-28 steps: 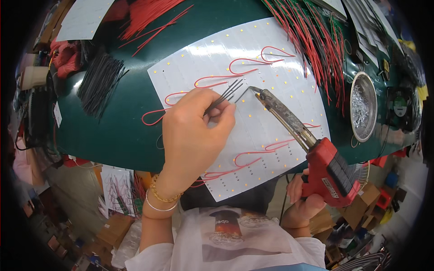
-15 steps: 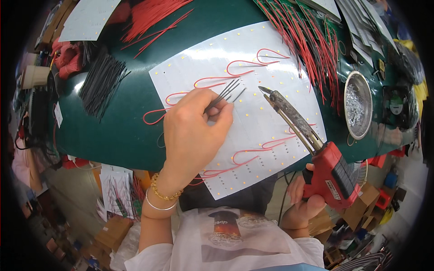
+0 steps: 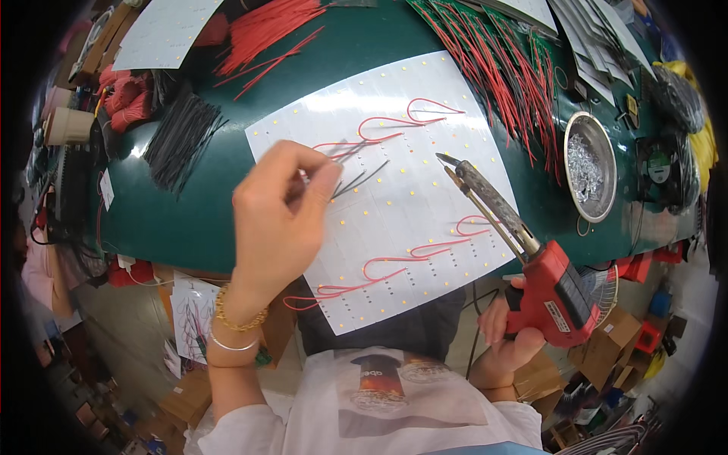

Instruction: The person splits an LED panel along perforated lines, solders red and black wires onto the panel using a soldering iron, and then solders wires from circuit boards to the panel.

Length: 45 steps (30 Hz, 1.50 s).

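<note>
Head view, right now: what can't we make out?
All head view:
- Black wires: held ends hidden by the left hand; upper tips blurred, so no sure count.
- Right hand: grip partly hidden by the red soldering gun.
- White sheet, upper left: cut off by the top edge.
- Silver bits in the bowl: too small to tell apart.

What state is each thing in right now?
Left hand: pinching thin black wires
Right hand: gripping soldering gun
Soldering gun: tip over LED board
LED board: jutting past table edge
Red wire loops: bent, on board
Black wire bundle: loosely fanned
Metal bowl: holding silvery scraps
</note>
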Available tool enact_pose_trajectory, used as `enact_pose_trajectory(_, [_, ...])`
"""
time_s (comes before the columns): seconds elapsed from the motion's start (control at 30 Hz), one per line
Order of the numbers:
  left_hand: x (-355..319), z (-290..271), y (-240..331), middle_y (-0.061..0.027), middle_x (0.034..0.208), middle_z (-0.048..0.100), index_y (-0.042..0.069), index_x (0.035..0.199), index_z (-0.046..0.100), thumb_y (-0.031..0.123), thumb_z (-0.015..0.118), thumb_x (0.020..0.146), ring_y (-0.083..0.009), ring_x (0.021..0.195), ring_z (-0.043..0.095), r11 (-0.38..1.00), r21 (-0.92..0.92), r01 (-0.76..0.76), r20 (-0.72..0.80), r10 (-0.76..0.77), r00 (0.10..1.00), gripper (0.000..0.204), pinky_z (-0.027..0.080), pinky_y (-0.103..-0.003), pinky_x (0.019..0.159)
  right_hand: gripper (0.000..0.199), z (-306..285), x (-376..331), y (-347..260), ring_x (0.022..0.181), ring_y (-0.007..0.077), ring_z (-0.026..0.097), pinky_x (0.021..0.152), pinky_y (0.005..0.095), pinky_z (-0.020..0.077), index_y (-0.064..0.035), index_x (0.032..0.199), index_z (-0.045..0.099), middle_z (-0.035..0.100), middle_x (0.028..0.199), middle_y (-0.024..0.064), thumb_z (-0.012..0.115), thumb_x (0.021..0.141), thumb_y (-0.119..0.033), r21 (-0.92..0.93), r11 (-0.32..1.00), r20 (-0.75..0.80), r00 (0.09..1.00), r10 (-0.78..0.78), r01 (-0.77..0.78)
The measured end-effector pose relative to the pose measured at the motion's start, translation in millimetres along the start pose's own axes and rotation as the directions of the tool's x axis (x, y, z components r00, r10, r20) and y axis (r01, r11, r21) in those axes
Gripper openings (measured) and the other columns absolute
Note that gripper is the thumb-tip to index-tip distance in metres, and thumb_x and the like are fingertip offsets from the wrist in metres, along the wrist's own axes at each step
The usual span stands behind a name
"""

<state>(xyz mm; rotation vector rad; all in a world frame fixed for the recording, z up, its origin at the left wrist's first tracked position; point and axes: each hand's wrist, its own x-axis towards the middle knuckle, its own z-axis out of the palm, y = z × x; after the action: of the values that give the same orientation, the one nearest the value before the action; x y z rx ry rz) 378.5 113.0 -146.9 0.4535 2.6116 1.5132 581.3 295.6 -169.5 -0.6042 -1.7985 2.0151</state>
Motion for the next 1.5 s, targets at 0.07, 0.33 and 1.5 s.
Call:
enact_pose_trajectory(0.07, [2.4,-4.8,11.5,-0.0086,0.07,0.057,-0.001,0.077,0.055,0.001,0.065,0.076,-0.0142,0.056,0.052,0.994,-0.07,0.085,0.017,-0.084,0.996,0.011,0.042,-0.026,0.051,0.087,-2.7,-1.3,-0.5,0.037,0.0072,0.037,0.038,0.021,0.0332,0.0093,0.119,0.035,0.037,0.046,-0.0035,0.048,0.08,-0.067,0.031,1.0,-0.004,1.0,-0.004,0.004])
enact_pose_trajectory(0.33, [18.4,36.1,2.2,-0.0028,0.062,0.052,-0.002,0.07,0.054,0.003,0.065,0.078,-0.0064,0.054,0.044,0.979,0.063,-0.195,0.198,0.179,0.964,0.014,0.036,-0.022,0.05,0.092,3.3,3.6,0.7,0.036,0.0068,0.037,0.038,0.0207,0.0326,0.0087,0.118,0.038,0.038,0.046,-0.0033,0.049,0.075,-0.071,-0.059,0.998,-0.106,0.994,-0.024,0.018])
enact_pose_trajectory(1.5, [29.6,8.5,22.3,-0.0063,0.076,0.06,-0.001,0.08,0.056,-0.001,0.062,0.079,-0.0057,0.057,0.05,0.959,-0.281,-0.046,0.216,0.11,0.97,0.006,0.038,-0.018,0.05,0.091,-3.4,8.7,-3.4,0.035,0.0067,0.035,0.038,0.0212,0.0305,0.0084,0.118,0.039,0.035,0.045,-0.0043,0.049,0.076,-0.072,0.006,0.998,-0.107,0.993,0.056,-0.055])
